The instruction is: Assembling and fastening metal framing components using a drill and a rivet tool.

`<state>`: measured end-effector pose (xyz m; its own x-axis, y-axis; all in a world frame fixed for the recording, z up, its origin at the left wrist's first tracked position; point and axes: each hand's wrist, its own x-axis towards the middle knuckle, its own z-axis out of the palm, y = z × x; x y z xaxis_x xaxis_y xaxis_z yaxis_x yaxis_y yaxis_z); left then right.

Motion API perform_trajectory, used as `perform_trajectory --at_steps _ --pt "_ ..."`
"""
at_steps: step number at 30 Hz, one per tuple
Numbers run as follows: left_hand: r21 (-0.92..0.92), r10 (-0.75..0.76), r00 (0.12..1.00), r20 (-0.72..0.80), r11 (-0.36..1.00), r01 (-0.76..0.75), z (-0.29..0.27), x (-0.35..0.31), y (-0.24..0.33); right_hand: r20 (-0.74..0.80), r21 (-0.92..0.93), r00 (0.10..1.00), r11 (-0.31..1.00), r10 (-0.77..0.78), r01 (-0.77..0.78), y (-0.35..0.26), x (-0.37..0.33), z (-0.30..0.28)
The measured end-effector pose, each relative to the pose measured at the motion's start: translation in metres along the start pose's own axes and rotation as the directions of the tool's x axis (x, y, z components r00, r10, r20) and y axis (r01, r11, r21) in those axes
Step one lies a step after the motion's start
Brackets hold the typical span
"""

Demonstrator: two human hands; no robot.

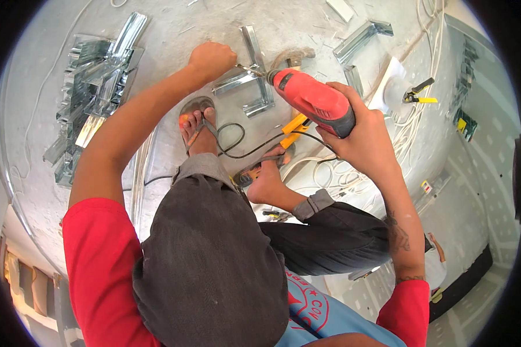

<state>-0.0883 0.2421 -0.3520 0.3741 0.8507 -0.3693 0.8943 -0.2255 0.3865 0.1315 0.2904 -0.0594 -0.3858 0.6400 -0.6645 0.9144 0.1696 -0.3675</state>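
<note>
My right hand [362, 130] is wrapped round the handle of a red corded power drill [312, 95], which points left. Its long bit [249, 70] reaches to my left hand [213, 61]. That hand is closed in a fist by the bit's tip, and what it grips, if anything, is hidden. Below the bit, on the floor, lie short shiny metal channel pieces [259, 105] set across each other. A claw hammer [295, 56] rests just beyond the drill's chuck, partly behind the drill.
A heap of metal channel offcuts [92, 87] lies at the left. Bent channel [362, 40] is at the far right. Yellow-handled tool [294, 130] lies under the drill. Coiled white cables [353, 179] and yellow-black pliers [419, 92] are to the right. My sandalled foot [198, 124] is near the channels.
</note>
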Motion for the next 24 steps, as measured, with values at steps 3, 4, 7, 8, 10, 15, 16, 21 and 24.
perform_trajectory --at_steps 3,4,7,8,10,15,16,21,24 --pt "0.064 0.021 1.000 -0.009 0.998 -0.020 -0.003 0.002 0.003 -0.009 -0.009 1.000 1.000 -0.015 0.015 -0.001 -0.001 0.001" --pt "0.011 0.014 1.000 0.004 1.000 -0.014 -0.007 0.001 0.003 -0.009 -0.011 1.000 1.000 -0.015 0.015 -0.001 -0.001 0.002" --pt "-0.051 0.006 1.000 0.021 0.999 -0.005 -0.014 -0.002 0.004 -0.008 -0.060 0.999 0.997 -0.042 0.042 -0.002 -0.001 0.002" --pt "-0.062 0.005 1.000 0.025 0.998 -0.004 -0.016 -0.003 0.003 0.019 -0.099 0.999 0.994 -0.040 0.041 -0.002 0.001 0.001" --pt "-0.065 0.001 1.000 0.028 0.998 0.000 -0.014 -0.002 0.002 0.045 -0.143 0.998 0.989 -0.037 0.043 0.001 0.002 -0.003" --pt "-0.051 -0.002 0.999 0.040 0.999 0.004 -0.016 -0.003 0.003 0.084 -0.390 0.975 0.894 -0.205 0.222 0.001 0.004 -0.004" --pt "-0.069 -0.009 1.000 0.024 0.998 0.011 -0.016 -0.002 0.003 0.085 -0.389 0.975 0.894 -0.204 0.221 0.003 0.004 -0.003" --pt "-0.069 0.042 0.999 -0.035 0.997 -0.044 -0.007 -0.001 -0.003 0.109 -0.521 0.893 0.740 -0.436 0.425 0.005 0.015 -0.005" --pt "-0.080 0.031 0.999 -0.033 0.996 -0.034 -0.010 0.000 -0.002 0.214 -0.550 0.869 0.680 -0.446 0.485 0.002 0.022 -0.016"
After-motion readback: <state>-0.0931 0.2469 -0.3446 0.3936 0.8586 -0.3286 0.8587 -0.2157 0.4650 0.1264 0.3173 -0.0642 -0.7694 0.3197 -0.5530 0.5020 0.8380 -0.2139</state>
